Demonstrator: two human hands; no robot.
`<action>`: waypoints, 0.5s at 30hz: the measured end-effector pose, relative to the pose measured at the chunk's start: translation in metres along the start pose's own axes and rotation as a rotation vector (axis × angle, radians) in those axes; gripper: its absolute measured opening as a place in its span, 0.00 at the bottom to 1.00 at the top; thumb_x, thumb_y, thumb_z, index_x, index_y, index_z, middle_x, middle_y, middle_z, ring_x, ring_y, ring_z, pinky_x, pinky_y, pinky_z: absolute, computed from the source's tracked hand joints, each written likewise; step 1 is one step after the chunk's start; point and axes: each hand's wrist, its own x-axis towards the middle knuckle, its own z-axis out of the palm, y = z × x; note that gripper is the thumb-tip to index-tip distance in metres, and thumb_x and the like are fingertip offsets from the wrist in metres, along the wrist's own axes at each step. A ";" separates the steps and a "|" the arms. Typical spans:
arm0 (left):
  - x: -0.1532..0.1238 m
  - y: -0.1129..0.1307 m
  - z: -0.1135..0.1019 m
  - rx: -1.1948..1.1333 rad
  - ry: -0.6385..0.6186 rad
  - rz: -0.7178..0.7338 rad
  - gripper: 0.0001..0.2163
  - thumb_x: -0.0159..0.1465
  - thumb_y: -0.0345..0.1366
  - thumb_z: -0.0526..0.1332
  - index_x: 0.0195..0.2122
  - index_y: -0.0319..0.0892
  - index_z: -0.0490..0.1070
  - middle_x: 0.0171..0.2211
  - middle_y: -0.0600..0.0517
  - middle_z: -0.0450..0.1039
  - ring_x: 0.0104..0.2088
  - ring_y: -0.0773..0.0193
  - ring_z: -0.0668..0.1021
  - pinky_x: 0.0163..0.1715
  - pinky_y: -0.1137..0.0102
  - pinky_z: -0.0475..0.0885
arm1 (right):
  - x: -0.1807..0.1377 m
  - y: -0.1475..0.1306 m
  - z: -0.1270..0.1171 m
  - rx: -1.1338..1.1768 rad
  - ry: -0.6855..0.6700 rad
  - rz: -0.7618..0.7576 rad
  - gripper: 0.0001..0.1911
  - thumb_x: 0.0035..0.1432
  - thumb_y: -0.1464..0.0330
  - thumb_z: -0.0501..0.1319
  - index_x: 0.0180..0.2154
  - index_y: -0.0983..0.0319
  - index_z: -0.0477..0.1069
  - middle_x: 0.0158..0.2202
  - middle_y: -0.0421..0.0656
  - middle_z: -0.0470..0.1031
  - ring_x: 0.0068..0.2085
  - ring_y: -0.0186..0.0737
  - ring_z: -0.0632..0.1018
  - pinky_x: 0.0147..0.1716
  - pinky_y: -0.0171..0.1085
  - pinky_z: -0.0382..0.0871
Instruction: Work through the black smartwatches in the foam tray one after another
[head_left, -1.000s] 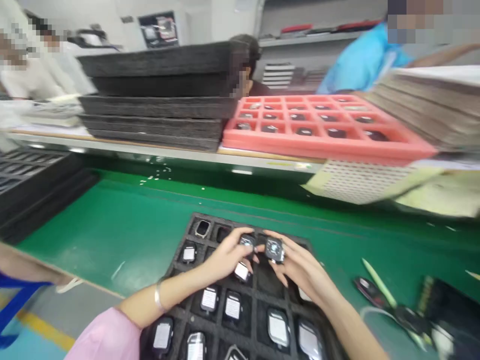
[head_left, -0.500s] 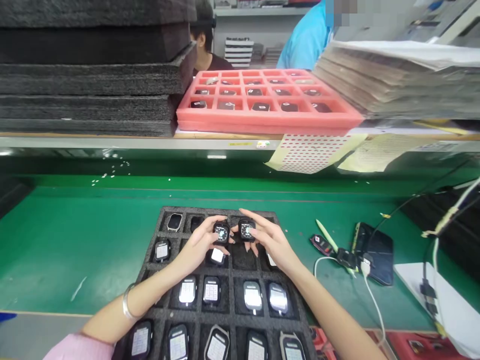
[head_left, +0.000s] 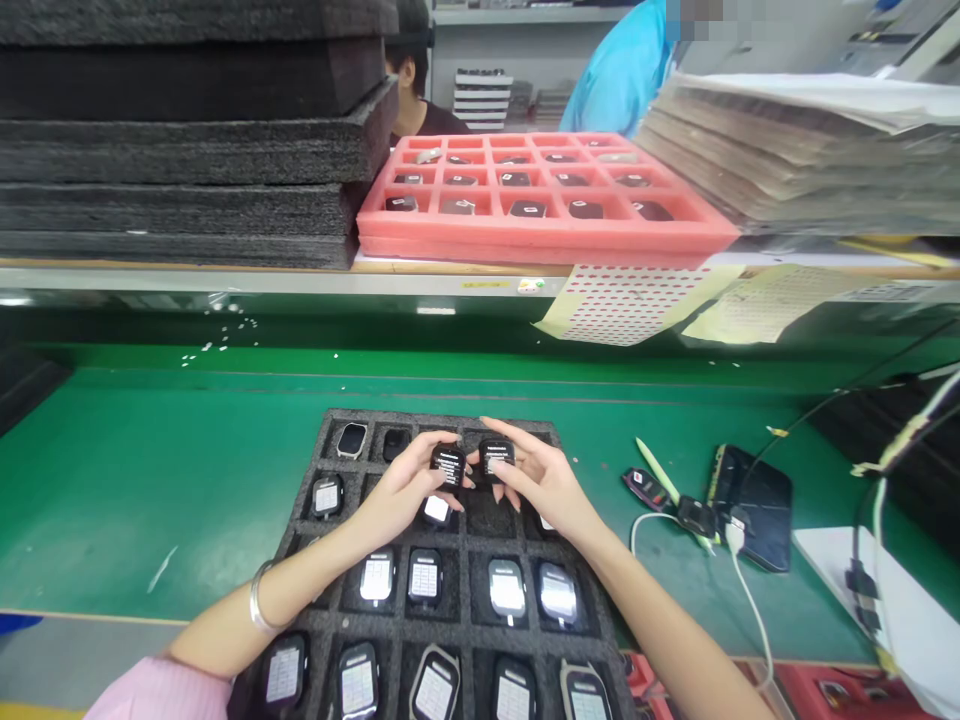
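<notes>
My left hand point(head_left: 411, 475) grips a black smartwatch case point(head_left: 448, 464), its thumb at the screen's lower left. In my right hand point(head_left: 536, 470) is a second black smartwatch case point(head_left: 497, 452), with the thumb on its lit screen. Both screens show white text lines on black, too small to read. The two watches are side by side above the far part of a black foam tray point(head_left: 461, 636). Strapless watch cases lie in many of its pockets, several with bright white screens, such as the watch point(head_left: 425, 577) below my hands. My forearms cover some pockets.
Behind, a shelf holds a pink foam tray point(head_left: 547, 240) of watches between stacked black foam point(head_left: 180, 150) and a pile of sheets point(head_left: 795, 150). A green pen point(head_left: 657, 468), a black device point(head_left: 750, 508) and white cables point(head_left: 752, 600) lie right. Two people are beyond.
Both watch screens have switched from a watch-face-like picture to white text lines. My hands keep their hold in nearly the same place. The view has shifted slightly.
</notes>
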 end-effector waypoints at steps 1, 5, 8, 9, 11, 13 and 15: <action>0.000 0.001 0.001 -0.010 0.001 -0.008 0.16 0.59 0.30 0.57 0.50 0.41 0.64 0.42 0.46 0.70 0.40 0.57 0.77 0.34 0.65 0.75 | 0.000 0.000 -0.002 0.003 -0.045 -0.003 0.33 0.57 0.66 0.63 0.61 0.61 0.56 0.41 0.47 0.75 0.28 0.34 0.74 0.19 0.30 0.67; 0.001 0.005 0.005 -0.105 0.011 -0.060 0.16 0.56 0.28 0.58 0.47 0.40 0.65 0.40 0.46 0.72 0.40 0.54 0.77 0.34 0.64 0.75 | 0.003 0.002 -0.016 -0.034 -0.203 0.018 0.40 0.53 0.69 0.65 0.63 0.59 0.48 0.46 0.48 0.72 0.38 0.40 0.75 0.25 0.33 0.73; 0.003 0.002 0.006 -0.171 -0.004 -0.077 0.16 0.56 0.28 0.59 0.47 0.41 0.66 0.39 0.47 0.72 0.42 0.53 0.77 0.36 0.62 0.75 | 0.011 0.008 -0.028 -0.315 -0.115 -0.028 0.32 0.55 0.67 0.63 0.59 0.60 0.56 0.41 0.46 0.73 0.34 0.41 0.76 0.27 0.37 0.74; 0.003 0.000 0.006 -0.176 -0.012 -0.074 0.16 0.56 0.29 0.60 0.47 0.41 0.66 0.38 0.47 0.73 0.42 0.54 0.77 0.37 0.61 0.75 | 0.014 0.011 -0.030 -0.471 -0.056 -0.088 0.28 0.55 0.67 0.63 0.56 0.61 0.60 0.41 0.46 0.73 0.35 0.42 0.76 0.31 0.40 0.75; 0.005 -0.005 0.007 -0.157 -0.029 -0.061 0.15 0.58 0.32 0.62 0.47 0.41 0.66 0.38 0.47 0.72 0.41 0.55 0.77 0.37 0.61 0.75 | 0.020 0.017 -0.034 -0.790 0.022 -0.233 0.23 0.54 0.66 0.64 0.52 0.61 0.66 0.43 0.48 0.72 0.41 0.47 0.74 0.41 0.46 0.72; 0.006 -0.011 0.007 -0.117 -0.040 -0.050 0.15 0.58 0.35 0.64 0.46 0.41 0.66 0.38 0.47 0.72 0.40 0.56 0.78 0.36 0.62 0.76 | 0.024 0.021 -0.035 -1.014 0.010 -0.328 0.22 0.54 0.65 0.65 0.51 0.60 0.68 0.46 0.49 0.69 0.47 0.51 0.71 0.48 0.49 0.67; 0.007 -0.015 0.009 -0.077 -0.048 -0.046 0.16 0.59 0.38 0.65 0.46 0.40 0.65 0.37 0.47 0.73 0.39 0.57 0.78 0.33 0.64 0.76 | 0.025 0.023 -0.035 -1.130 -0.024 -0.338 0.27 0.54 0.62 0.65 0.54 0.60 0.66 0.48 0.50 0.68 0.48 0.52 0.69 0.48 0.50 0.66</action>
